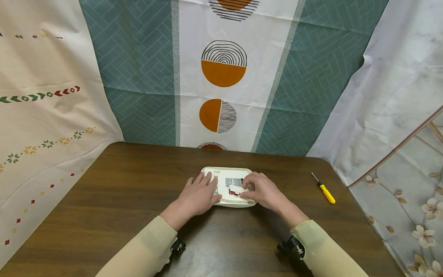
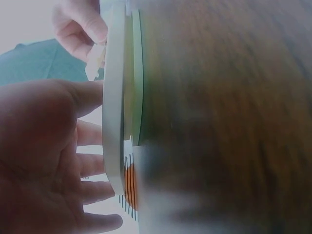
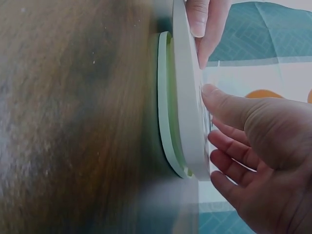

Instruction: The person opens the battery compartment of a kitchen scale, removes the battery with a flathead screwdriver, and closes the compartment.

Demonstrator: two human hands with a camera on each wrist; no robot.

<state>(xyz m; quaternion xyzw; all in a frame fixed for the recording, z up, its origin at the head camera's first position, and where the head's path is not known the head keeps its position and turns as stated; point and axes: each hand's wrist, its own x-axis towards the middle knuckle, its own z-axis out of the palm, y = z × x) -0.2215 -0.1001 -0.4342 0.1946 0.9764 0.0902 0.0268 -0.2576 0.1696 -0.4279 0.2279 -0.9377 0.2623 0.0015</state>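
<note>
- White device (image 1: pixel 235 204): lying flat at the middle of the table (image 1: pixel 138 184), toward the far edge, showing a grey label (image 1: pixel 232 182) on its upward side; a pale green base (image 2: pixel 138 83) is showing beneath it in the wrist views.
- Left hand (image 1: pixel 199 197): resting on the left part of the device, palm down; the grip is lying wide, fingers reaching straight and spread over the surface, thumb pointing right.
- Right hand (image 1: pixel 263 190): working over the right part of the device; the grip is narrowing to a pinch, thumb and fingers holding a small white piece (image 2: pixel 94 63).
- Small white piece: tilting up from the device's top in the left wrist view, its far end being hidden by the fingers.
- Red part (image 1: pixel 234 192): showing just beside the right thumb, on the device; too small to identify.
- Screwdriver (image 1: pixel 325 190): lying on the right side of the table, well apart from both hands, its yellow handle pointing near and its shaft pointing far and left.
- Sleeves (image 1: pixel 138 246): covering both forearms, pale in colour, with a black mount (image 1: pixel 178 245) showing at each wrist.
- Patterned cloth (image 1: pixel 221 73): hanging behind the table's far edge, bearing orange and striped circles between teal panels.
</note>
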